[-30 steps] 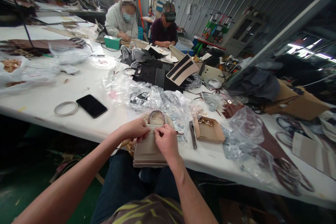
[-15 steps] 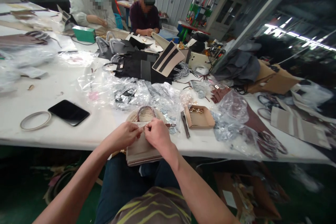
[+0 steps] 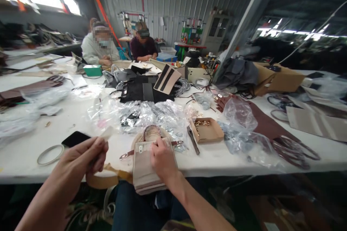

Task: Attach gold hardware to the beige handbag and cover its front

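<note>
A small beige handbag [image 3: 145,168] leans at the table's front edge, above my lap. Its rounded top handle [image 3: 152,129] stands up, and brown straps with metal ends stick out on both sides. A small metal fitting [image 3: 140,148] shows on its upper left front. My right hand [image 3: 164,158] is closed against the upper right front of the bag, its fingertips curled in and partly hidden. Off to the left, my left hand [image 3: 90,157] is raised away from the bag in a pinch. Whatever its fingertips hold is not clear. Below that hand a tan strip [image 3: 123,175] hangs along the edge.
A black phone [image 3: 74,139] and a pale ring [image 3: 50,155] lie at left. Right of the bag are a dark flat tool [image 3: 193,140] and a cardboard box [image 3: 210,135] of metal fittings. Plastic wrapping [image 3: 159,113] and black bag pieces [image 3: 135,90] lie beyond. Two people sit opposite.
My left hand has left the top of the bag and moved left and up, still pinched. My right hand stays at the bag, slightly lower on its front. The camera view has shifted.
</note>
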The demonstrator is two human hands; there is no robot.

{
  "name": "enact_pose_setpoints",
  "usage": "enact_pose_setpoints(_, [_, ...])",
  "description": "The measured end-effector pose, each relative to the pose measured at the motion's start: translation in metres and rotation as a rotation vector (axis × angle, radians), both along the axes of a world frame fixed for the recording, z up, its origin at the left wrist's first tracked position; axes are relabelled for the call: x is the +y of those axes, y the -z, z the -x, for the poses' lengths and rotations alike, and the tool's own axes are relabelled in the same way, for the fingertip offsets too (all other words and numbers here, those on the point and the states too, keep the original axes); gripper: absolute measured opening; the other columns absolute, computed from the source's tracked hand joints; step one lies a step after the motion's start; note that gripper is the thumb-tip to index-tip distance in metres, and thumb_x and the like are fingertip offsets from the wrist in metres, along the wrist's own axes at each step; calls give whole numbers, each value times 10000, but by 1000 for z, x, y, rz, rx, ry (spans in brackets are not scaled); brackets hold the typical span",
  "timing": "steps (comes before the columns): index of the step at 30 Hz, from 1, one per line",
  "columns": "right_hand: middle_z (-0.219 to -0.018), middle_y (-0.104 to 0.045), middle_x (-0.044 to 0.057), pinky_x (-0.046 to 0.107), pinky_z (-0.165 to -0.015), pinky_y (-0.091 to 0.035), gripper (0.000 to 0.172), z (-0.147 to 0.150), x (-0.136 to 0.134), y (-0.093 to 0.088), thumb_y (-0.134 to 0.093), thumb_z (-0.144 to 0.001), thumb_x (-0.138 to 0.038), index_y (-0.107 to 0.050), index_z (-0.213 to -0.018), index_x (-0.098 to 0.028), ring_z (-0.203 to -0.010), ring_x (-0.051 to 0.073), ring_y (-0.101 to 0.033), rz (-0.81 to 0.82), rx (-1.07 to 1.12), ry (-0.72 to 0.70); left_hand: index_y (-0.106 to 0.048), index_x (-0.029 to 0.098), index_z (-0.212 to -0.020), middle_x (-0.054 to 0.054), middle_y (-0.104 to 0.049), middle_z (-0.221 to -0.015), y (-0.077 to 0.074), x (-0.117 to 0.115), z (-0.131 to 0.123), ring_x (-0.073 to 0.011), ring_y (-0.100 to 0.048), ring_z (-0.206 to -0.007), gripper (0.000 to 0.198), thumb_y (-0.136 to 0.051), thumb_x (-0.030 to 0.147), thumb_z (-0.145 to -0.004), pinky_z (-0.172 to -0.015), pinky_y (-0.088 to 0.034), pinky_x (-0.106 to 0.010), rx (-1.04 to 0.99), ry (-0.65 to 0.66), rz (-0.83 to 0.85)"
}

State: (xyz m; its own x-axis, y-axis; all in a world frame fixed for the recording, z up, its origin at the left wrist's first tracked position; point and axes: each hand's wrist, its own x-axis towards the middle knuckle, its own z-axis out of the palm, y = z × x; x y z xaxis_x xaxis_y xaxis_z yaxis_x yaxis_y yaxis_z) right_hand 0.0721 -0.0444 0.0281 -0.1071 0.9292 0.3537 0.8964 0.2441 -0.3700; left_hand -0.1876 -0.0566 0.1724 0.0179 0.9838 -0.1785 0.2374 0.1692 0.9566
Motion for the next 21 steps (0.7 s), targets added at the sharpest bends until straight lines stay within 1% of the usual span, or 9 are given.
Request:
enact_pose_setpoints(1, [-1285,-766,137,425,-940,-576,204,2,-8,6,-641,-1085,-227,-799,-1212,-199,-1139,311,-720,-46,11,-10,-750,227,-871,-24,-590,-611,5,-8,5,-170,-440,-553,639,-755,865,-904,-511,-339,-245,-17,-2,31])
enact_pose_setpoints(3, [-1457,-727,163,531,-1129,-541,385,6,-22,18,-652,-1109,-303,-704,-1471,-181,-1326,363,-663,-111,43,-39,-799,230,-964,-41,-653,-687,25,-26,9,-191,-496,-583,623,-731,848,-934,-518,-396,-265,-28,3,101])
enact_pose_setpoints(5, [-1585,-671,174,586,-1225,-490,521,8,-31,27,-625,-1138,-364,-600,-1615,-157,-1435,382,-621,-144,69,-70,-836,234,-1010,-71,-740,-808,49,-40,10,-250,-649,-723,624,-735,845,-928,-619,-539,-304,-9,30,99])
enact_pose_setpoints(8, [-1654,-627,171,581,-1255,-484,529,5,-33,36,-552,-1168,-359,-576,-1646,-134,-1514,369,-603,-196,65,-126,-879,256,-1098,-100,-835,-1057,78,-47,7,-365,-773,-1092,619,-757,835,-919,-964,-652,-405,9,73,74])
enact_pose_setpoints(11, [-1598,-674,174,570,-1210,-534,461,-1,-27,41,-543,-1149,-292,-662,-1563,-127,-1485,364,-653,-269,42,-181,-895,259,-1123,-105,-847,-1214,93,-41,0,-418,-741,-1282,632,-795,837,-889,-1199,-573,-501,49,57,13])
enact_pose_setpoints(13, [-1538,-716,182,577,-1166,-565,418,-3,-24,42,-571,-1123,-249,-714,-1495,-121,-1433,369,-699,-308,54,-196,-886,256,-1162,-94,-838,-1278,97,-38,-6,-411,-712,-1343,612,-805,807,-906,-1266,-520,-515,71,-45,-80])
enact_pose_setpoints(15, [-1473,-759,172,592,-1142,-576,357,-6,-27,38,-600,-1109,-205,-759,-1423,-143,-1374,369,-739,-331,92,-207,-864,248,-1215,-82,-835,-1283,98,-41,-13,-368,-730,-1302,542,-783,728,-975,-1250,-533,-481,59,-173,-166])
enact_pose_setpoints(17, [-1386,-809,140,600,-1142,-572,296,-9,-34,28,-624,-1112,-174,-789,-1358,-192,-1298,350,-778,-316,166,-223,-851,239,-1223,-71,-842,-1202,97,-47,-22,-306,-768,-1143,449,-741,637,-1045,-1118,-604,-403,44,-243,-225])
enact_pose_setpoints(21, [-1359,-808,134,554,-1118,-609,297,-23,-45,-12,-695,-1115,-240,-775,-1401,-247,-1232,320,-784,-202,444,-262,-862,209,-1037,-62,-820,-978,97,-56,-42,-217,-717,-837,393,-672,546,-1103,-794,-582,-291,29,-111,-267])
